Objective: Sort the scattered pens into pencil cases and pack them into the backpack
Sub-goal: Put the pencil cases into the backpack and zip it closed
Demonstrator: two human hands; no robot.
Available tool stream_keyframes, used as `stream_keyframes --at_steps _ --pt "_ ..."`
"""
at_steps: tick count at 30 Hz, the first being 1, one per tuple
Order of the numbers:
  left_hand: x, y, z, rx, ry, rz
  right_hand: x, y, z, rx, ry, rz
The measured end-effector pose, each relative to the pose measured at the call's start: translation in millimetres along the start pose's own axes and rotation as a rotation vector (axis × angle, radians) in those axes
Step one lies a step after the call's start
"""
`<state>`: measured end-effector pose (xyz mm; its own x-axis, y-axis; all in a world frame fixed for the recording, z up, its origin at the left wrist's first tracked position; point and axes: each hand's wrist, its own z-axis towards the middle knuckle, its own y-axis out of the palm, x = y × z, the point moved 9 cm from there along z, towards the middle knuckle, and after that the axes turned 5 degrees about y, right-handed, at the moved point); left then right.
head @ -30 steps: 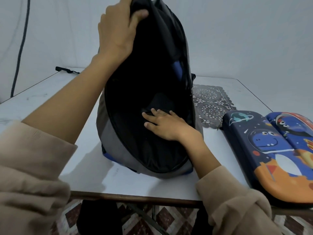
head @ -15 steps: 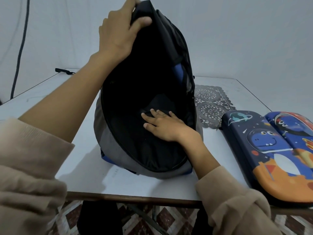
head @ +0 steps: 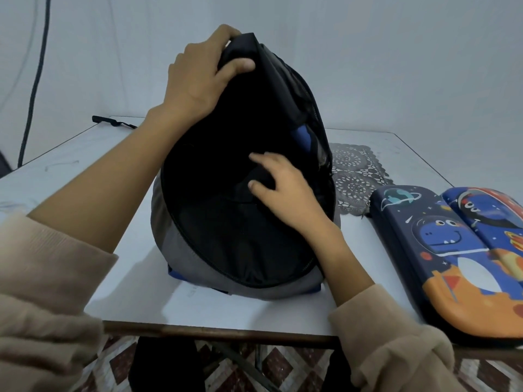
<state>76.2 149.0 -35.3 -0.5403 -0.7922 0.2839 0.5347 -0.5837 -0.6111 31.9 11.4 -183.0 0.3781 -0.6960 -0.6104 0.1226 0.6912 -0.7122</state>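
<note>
A black and grey backpack stands upright in the middle of the white table, its main compartment wide open toward me. My left hand grips the top edge of the open flap and holds it up. My right hand reaches inside the opening, thumb and fingers curled round a dark pouch-like thing that is hard to make out against the black lining. Two blue and orange dinosaur pencil cases lie closed side by side at the table's right.
A grey lace mat lies behind the backpack on the right. A black strap rests at the table's far left corner, and a dark cable hangs down the wall. The table's front edge is close to me.
My right hand, flat on the dark thing inside the backpack before, has lifted and closed round it. The view has shifted, so the backpack's top sits lower in frame.
</note>
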Motion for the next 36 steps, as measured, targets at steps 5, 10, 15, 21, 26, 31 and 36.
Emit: stream_keyframes --at_steps 5,10,15,21,26,31,36 --pt "-4.4 3.5 -6.2 -0.026 0.022 0.018 -1.4 -45.0 -6.9 0.289 -0.013 0.181" --pt "-4.7 8.0 -12.9 -0.068 0.093 0.124 7.4 -59.9 -6.7 0.381 0.057 0.246" --pt "-8.0 12.1 -20.2 -0.076 0.092 0.146 9.8 -57.2 -7.2 0.357 0.082 0.232" --pt "-17.5 29.7 -41.1 -0.162 0.092 0.145 23.8 -51.7 -10.5 0.311 0.2 0.257" --pt "-21.8 52.6 -70.5 -0.336 0.102 0.125 43.6 -49.3 -18.0 0.275 0.35 0.348" --pt "-19.3 64.3 -98.0 -0.442 0.101 0.102 47.5 -44.6 -30.8 0.213 0.39 0.443" --pt "-13.7 67.0 -106.1 -0.439 0.136 0.047 40.7 -44.9 -39.9 0.208 0.356 0.479"
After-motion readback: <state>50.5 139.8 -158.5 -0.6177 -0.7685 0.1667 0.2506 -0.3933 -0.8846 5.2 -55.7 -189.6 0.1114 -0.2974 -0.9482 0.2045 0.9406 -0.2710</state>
